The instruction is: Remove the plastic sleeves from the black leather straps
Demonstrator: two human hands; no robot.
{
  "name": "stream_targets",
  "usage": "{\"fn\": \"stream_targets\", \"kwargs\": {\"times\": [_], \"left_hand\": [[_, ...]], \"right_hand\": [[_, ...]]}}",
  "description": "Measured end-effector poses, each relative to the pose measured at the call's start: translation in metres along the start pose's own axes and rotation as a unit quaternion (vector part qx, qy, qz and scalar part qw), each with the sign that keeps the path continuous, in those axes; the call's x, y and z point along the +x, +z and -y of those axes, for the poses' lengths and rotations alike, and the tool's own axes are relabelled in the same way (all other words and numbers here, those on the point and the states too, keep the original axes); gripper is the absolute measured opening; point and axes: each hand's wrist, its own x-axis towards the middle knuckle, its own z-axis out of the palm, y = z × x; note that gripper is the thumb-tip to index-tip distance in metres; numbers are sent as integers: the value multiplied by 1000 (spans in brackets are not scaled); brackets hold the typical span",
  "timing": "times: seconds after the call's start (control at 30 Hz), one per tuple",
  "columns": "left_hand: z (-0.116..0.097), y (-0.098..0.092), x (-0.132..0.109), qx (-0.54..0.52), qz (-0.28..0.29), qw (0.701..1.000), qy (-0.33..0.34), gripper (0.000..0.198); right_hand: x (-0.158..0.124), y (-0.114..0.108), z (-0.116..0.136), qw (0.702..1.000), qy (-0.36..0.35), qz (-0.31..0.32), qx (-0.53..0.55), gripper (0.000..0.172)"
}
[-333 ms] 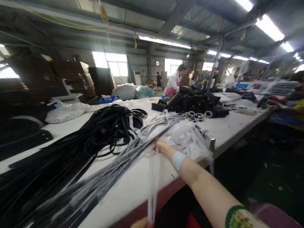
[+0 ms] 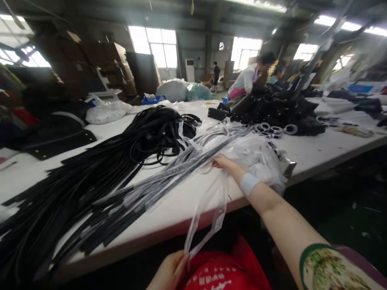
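At the bottom, my left hand [image 2: 171, 270] is closed on the end of a long clear plastic strip [image 2: 219, 215], which hangs slack in a loop over the table edge. My right hand [image 2: 223, 162] reaches out over the table, its fingers closed on the strip's far part beside a pile of clear plastic [image 2: 250, 155]. Just beyond those fingers runs a bundle of dark straps in clear sleeves [image 2: 169, 177]. To its left spreads a large heap of bare black straps [image 2: 121, 157].
Black bags [image 2: 266, 106] and white rings [image 2: 290, 129] lie further back on the white table [image 2: 169, 219]. A white plastic bundle [image 2: 109, 111] sits at the back left. A co-worker [image 2: 246, 78] leans over the bags. A red cloth with white print [image 2: 217, 274] is below me.
My view has tilted down and turned left. The plastic strip, drawn straight between my hands before, now sags in a loop. More of my left hand shows.
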Motion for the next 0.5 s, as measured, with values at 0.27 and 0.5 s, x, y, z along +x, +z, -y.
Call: {"fn": "stream_targets", "kwargs": {"times": [0.27, 0.5], "left_hand": [[3, 7, 26, 92, 46, 993, 57, 52], [29, 56, 94, 396, 127, 909, 16, 22]], "right_hand": [[-100, -32, -85, 954, -116, -147, -234, 35], [-123, -4, -97, 916, -145, -148, -343, 12]]}}
